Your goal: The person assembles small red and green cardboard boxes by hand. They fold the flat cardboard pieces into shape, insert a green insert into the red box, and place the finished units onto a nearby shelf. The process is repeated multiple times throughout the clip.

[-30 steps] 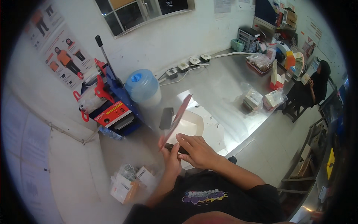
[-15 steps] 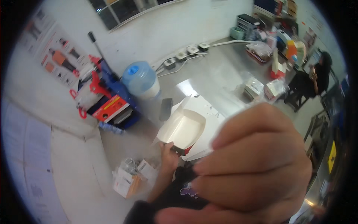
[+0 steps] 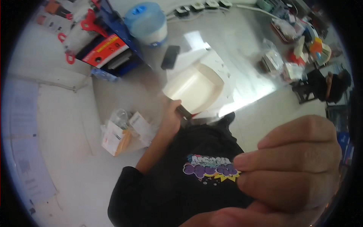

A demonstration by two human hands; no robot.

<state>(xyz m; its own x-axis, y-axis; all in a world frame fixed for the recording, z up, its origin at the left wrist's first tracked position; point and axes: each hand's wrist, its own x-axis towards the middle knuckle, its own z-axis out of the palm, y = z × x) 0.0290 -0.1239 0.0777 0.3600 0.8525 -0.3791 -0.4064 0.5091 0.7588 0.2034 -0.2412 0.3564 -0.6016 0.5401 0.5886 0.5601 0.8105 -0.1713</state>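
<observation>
My left hand grips the near left corner of an open paper food box, thumb over the rim. The box has a plain cream inside and a dark and red outer wall, and it tilts toward me. Beneath it a white sheet lies on the metal table. My right hand is large and close at the lower right, fingers curled together, well apart from the box. Its palm side is hidden, so I cannot tell whether it holds anything. A dark flat rectangular object lies beyond the box.
Left of the box stand a blue-and-red machine and a blue-lidded round container. Opened packaging sits by my left forearm. Bagged boxes lie at the table's right, and a person sits beyond. Power sockets line the wall.
My view has tipped downward, showing more of my black shirt. My right hand has drawn away from the box toward the lower right, still curled. My left hand keeps its hold on the box.
</observation>
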